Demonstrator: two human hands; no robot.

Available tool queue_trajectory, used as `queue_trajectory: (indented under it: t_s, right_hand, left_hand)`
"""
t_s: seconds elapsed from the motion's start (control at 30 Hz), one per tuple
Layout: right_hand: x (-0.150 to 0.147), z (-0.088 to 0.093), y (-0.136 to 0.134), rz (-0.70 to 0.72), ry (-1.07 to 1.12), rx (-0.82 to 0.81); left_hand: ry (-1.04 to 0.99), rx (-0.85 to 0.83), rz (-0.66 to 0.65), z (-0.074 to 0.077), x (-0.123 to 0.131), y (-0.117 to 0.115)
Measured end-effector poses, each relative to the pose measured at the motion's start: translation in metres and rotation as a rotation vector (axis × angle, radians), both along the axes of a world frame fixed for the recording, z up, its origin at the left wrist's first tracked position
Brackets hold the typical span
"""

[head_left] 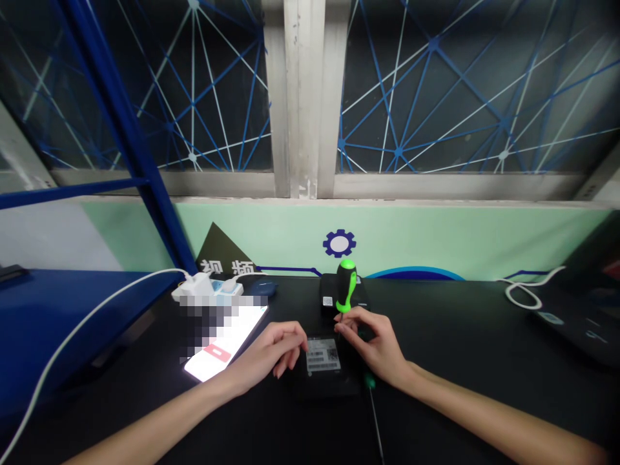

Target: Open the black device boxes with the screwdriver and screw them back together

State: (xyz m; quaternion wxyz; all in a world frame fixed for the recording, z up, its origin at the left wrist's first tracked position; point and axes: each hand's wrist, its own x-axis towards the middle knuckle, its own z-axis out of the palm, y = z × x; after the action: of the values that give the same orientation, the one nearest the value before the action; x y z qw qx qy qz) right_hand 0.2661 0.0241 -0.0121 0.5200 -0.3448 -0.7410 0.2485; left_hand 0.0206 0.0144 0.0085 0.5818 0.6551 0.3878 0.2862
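Observation:
Upright above a flat black box-shaped device (334, 385) stands a black and bright green screwdriver (345, 287). My right hand (375, 342) pinches its shaft just under the handle, at the device's far right corner. A white label with barcodes lies on the device's top. My left hand (283, 349) rests at the device's left edge, fingers loosely curled, fingertips by the label; whether they hold anything is hidden. A second screwdriver with a green handle end (370, 381) and a long thin shaft lies right of the device, partly under my right hand.
Behind stands another black box (329, 284) with a small label. To the left are a lit phone (227, 345), a white power strip (181, 294) with a plugged-in adapter, and a dark blue mouse-like object (264, 289). A black device (576, 332) and white cable (523, 297) lie right.

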Motion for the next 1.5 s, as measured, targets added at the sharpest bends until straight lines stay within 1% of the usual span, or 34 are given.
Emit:
queue_trajectory:
  t_s: [0.3, 0.43, 0.5, 0.6, 0.7, 0.8, 0.9, 1.03, 1.13, 1.3, 1.4, 1.5]
  right_hand:
    - [0.002, 0.001, -0.003, -0.024, 0.052, 0.051]
    - [0.003, 0.002, -0.005, -0.058, 0.099, 0.04]
    - [0.003, 0.006, -0.004, -0.063, 0.123, 0.032]
    - [0.005, 0.017, -0.004, -0.047, 0.168, 0.014]
    - [0.013, 0.027, -0.008, -0.038, 0.175, 0.003]
    - [0.028, 0.028, -0.018, -0.104, 0.086, 0.017]
    - [0.046, 0.02, -0.029, -0.229, -0.059, 0.031]
    - [0.066, 0.005, -0.043, -0.349, -0.29, -0.055]
    - [0.074, -0.002, -0.052, -0.42, -0.461, -0.12]
    - [0.073, -0.007, -0.058, -0.446, -0.699, -0.144]
    - [0.069, -0.007, -0.058, -0.446, -0.773, -0.136]
    - [0.067, -0.007, -0.058, -0.444, -0.8, -0.11]
  left_hand:
    - [0.0, -0.004, -0.002, 0.004, 0.001, -0.002]
    - [0.002, -0.002, 0.005, 0.006, 0.002, -0.002]
    - [0.006, -0.001, 0.006, 0.006, 0.001, -0.002]
    - [0.011, 0.004, 0.005, 0.005, 0.001, -0.002]
    - [0.013, 0.01, -0.001, 0.005, 0.0, -0.003]
    - [0.017, 0.01, -0.003, 0.005, 0.0, -0.003]
    - [0.021, 0.005, -0.007, 0.005, 0.0, -0.003]
    - [0.025, 0.006, -0.012, 0.004, -0.001, -0.002]
    - [0.018, 0.012, -0.014, 0.004, -0.001, -0.002]
    - [0.024, 0.029, -0.006, 0.003, 0.0, -0.003]
    - [0.034, 0.032, 0.011, 0.003, 0.0, -0.003]
    - [0.053, 0.045, 0.042, 0.003, 0.001, -0.003]
